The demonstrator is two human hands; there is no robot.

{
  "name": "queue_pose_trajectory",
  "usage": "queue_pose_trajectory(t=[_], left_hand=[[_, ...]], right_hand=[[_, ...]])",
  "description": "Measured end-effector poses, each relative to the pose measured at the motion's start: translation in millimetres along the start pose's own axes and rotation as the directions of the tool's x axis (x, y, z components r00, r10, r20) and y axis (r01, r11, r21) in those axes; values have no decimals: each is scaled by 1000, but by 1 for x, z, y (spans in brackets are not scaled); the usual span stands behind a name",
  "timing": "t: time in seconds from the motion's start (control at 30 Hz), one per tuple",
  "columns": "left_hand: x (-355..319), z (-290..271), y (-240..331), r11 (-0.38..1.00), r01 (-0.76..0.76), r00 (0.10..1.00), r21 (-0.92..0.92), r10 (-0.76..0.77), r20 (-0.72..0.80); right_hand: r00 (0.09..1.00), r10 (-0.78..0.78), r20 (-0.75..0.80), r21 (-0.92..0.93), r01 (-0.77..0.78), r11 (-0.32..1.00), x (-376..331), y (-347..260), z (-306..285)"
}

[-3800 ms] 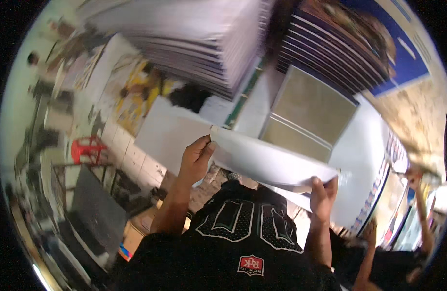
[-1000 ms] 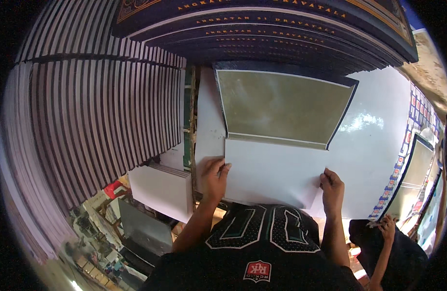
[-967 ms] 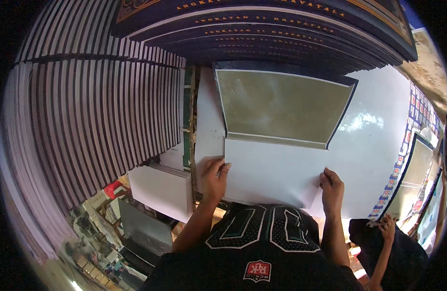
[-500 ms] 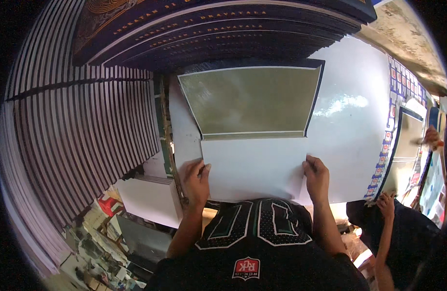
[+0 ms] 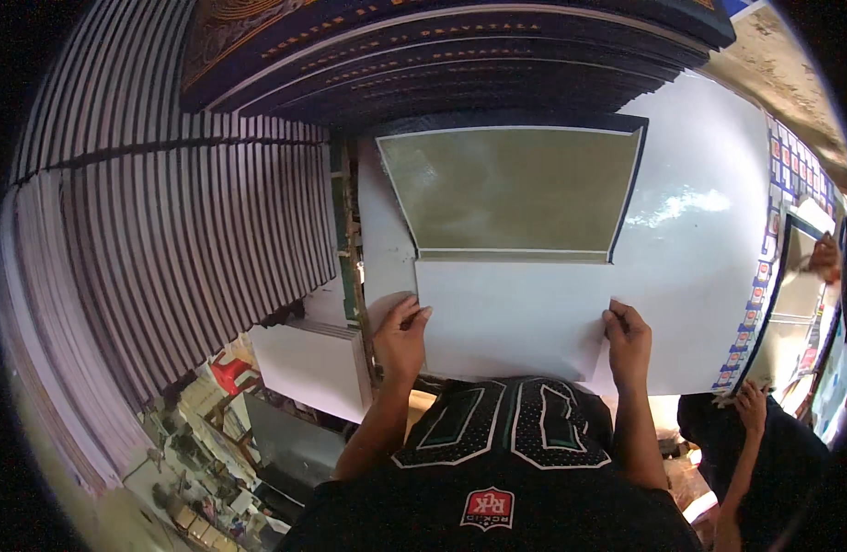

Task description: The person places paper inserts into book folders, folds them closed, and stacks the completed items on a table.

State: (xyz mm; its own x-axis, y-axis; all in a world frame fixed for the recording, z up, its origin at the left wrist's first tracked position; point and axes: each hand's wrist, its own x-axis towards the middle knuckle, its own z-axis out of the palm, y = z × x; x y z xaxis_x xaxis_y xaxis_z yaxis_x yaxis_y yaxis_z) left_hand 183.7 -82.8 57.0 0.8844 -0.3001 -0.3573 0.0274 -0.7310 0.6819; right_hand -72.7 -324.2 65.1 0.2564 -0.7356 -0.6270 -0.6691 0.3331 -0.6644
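Note:
In front of me on the table lies a white sheet [image 5: 511, 317], its far edge meeting an olive-grey panel [image 5: 520, 189] with a white rim and dark blue border. By the sheet's left edge, my left hand [image 5: 402, 340] is closed, thumb and fingers pinching that edge. Opposite, my right hand [image 5: 629, 340] pinches the right edge in the same way. Whether the sheet is single or the top of a thicker block, I cannot tell.
Dark blue books [image 5: 442, 55] are stacked beyond the panel. Tall rows of white blocks with dark stripes [image 5: 198, 248] stand left, above a smaller white stack [image 5: 313, 368]. At right, a co-worker's hand [image 5: 753, 405] touches another dark-bordered panel [image 5: 796, 285]; their other hand is beyond it.
The whole scene has shifted rightward in the picture as my view turned. Both my hands keep their pinch on the white sheet. The co-worker's far hand has moved over their panel.

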Motion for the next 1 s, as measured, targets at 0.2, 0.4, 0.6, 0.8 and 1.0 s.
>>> queue_pose_trajectory(t=[0.2,0.4,0.6,0.8,1.0], left_hand=[[-2,-3,9,995,-50,999,81,50,0],[-2,0,0,996,20,1000,88,-21,10],[0,5,-10,996,-71,997,-51,69,-32],[7,1,-8,993,-114,993,43,114,11],[9,-2,-10,992,-120,992,35,118,46]], right_hand=[[1000,3,16,23,-3,1000,-1,-3,0],[995,-91,-45,-83,87,993,-4,-5,2],[968,-192,-161,-80,181,980,-6,-7,7],[990,-61,-128,16,63,998,-3,-14,-1],[981,-134,-137,-16,133,991,-1,-12,-4]])
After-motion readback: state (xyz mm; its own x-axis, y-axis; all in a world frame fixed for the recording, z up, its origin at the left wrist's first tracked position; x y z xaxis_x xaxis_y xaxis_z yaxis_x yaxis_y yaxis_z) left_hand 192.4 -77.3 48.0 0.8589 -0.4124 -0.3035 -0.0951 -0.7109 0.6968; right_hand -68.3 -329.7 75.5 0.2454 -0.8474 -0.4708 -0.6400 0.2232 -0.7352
